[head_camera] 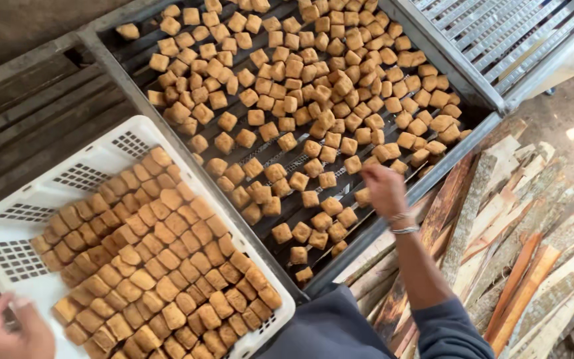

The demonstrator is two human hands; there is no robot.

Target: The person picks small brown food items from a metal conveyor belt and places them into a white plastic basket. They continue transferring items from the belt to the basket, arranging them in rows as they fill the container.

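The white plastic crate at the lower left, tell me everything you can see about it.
The white plastic crate looks like moulded plastic, rectangular with rounded corners and panels of small square vent holes in its walls. It sits at an angle at the lower left, its right side against the metal tray's frame. It is packed with golden-brown cubes laid in close overlapping rows, leaving only the upper-left walls bare. The left hand grips its near-left rim; the right hand is away over the tray.

Open slats near the metal tray front edge give the right hand room (cubes crowd everything beyond). The white crate blocks the left, the wood pile the right.
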